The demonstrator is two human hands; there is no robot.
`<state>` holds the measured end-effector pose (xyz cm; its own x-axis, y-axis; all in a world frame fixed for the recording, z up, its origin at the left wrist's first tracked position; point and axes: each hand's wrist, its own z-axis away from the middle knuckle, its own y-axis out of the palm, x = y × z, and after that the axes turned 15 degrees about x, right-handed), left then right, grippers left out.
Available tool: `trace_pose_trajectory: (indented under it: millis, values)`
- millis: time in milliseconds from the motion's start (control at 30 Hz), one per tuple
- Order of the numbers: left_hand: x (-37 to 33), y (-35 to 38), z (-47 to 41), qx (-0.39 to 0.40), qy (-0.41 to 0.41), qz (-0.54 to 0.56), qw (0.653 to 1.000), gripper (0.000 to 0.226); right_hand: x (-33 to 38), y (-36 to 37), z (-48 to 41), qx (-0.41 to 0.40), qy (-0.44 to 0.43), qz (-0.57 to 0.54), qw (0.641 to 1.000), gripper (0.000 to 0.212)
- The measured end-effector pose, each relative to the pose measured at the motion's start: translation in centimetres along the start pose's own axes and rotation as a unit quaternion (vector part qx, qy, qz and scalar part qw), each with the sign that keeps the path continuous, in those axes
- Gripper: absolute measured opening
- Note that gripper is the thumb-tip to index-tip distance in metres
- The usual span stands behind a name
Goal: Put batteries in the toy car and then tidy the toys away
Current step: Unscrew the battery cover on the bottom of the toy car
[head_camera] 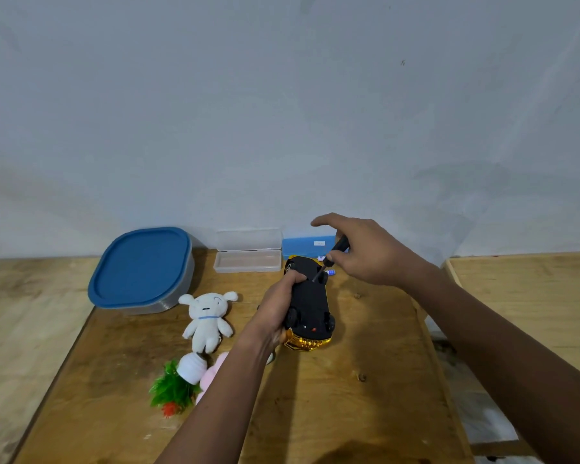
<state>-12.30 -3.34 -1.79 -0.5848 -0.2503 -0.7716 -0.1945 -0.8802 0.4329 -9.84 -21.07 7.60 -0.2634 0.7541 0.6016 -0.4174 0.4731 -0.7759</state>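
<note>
**Working the screw on the upturned car**

Lying belly-up just right of the frame's centre, the gold-bodied toy car with a matte black plastic underside (310, 306) is being steadied on the bare plywood table (365, 380). The left hand (278, 313) is wrapping closed around the car's left flank, thumb pressing on the chassis. The right hand (362, 252) is pinching the black, ribbed handle of a small screwdriver (332, 256), index finger lifting free, while the thin metal tip is meeting the underside near the far wheels.

This looks like the battery-cover step, with the cover apparently in place. The next move probably calls for keeping the tip seated and square while twisting, since a small screw head strips easily.

A blue-labelled battery (330, 272) is peeking out just beyond the car. Behind it, toward the wall, a clear hinged plastic case (248, 251) is standing open beside a flat blue box (307, 246). At centre left, a grey tub with a smooth blue lid (141, 271) is sitting shut; below it a fuzzy white plush dog (208, 318), a green plastic plant in a white pot (178, 380) and something soft and pink (211, 371) are waiting.
</note>
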Motion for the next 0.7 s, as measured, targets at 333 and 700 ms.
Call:
trace_pose_trajectory:
  millis: [333, 700]
  values:
    - [0.06, 0.32, 0.32, 0.004, 0.006, -0.014, 1.0, 0.03, -0.25, 0.46, -0.07, -0.051, 0.037, 0.038, 0.997, 0.032]
    - [0.16, 0.84, 0.31, 0.009, 0.006, -0.025, 1.0, 0.03, -0.48, 0.26, 0.38, -0.082, 0.089, 0.091, 0.988, 0.021]
